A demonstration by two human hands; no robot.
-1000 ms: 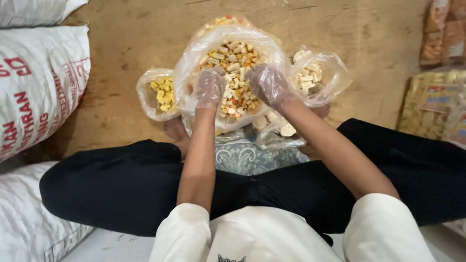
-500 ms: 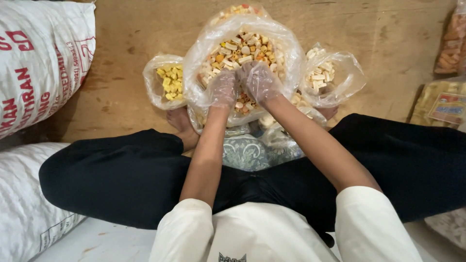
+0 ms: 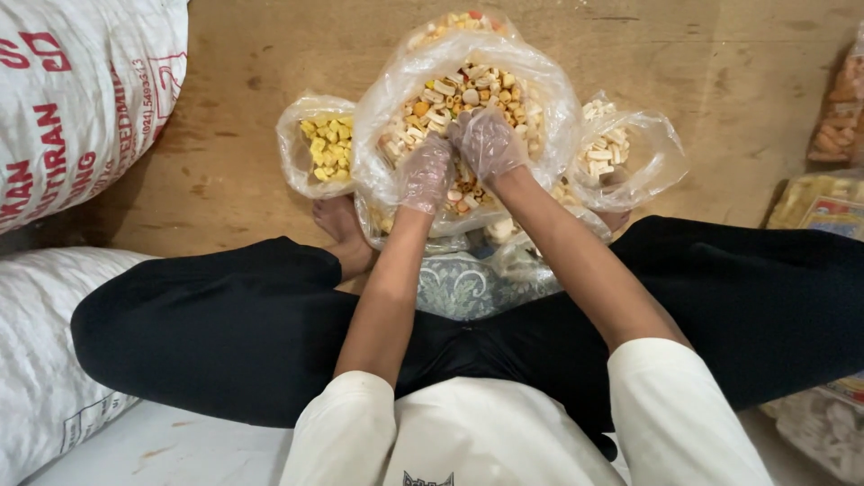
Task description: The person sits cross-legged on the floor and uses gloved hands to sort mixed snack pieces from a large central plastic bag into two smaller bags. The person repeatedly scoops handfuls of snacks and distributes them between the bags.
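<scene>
Head view: the person sits cross-legged on the brown floor [image 3: 225,135], both gloved hands sunk into the large clear bag [image 3: 378,144] of mixed orange, white and yellow snack pieces [image 3: 472,85] just ahead of the feet. The left hand [image 3: 425,173] lies palm-down on the pieces, fingers loosely curled; the right hand [image 3: 489,141], touching it, is cupped over them. Whether either has closed on a handful is hard to tell through the crinkled gloves. The step looks like stirring or scooping the mix; a clean scoop calls for hands cupped together. A small bag of yellow pieces [image 3: 324,144] sits left, a bag of pale pieces [image 3: 621,148] right, white sacks [image 3: 72,108] alongside.
</scene>
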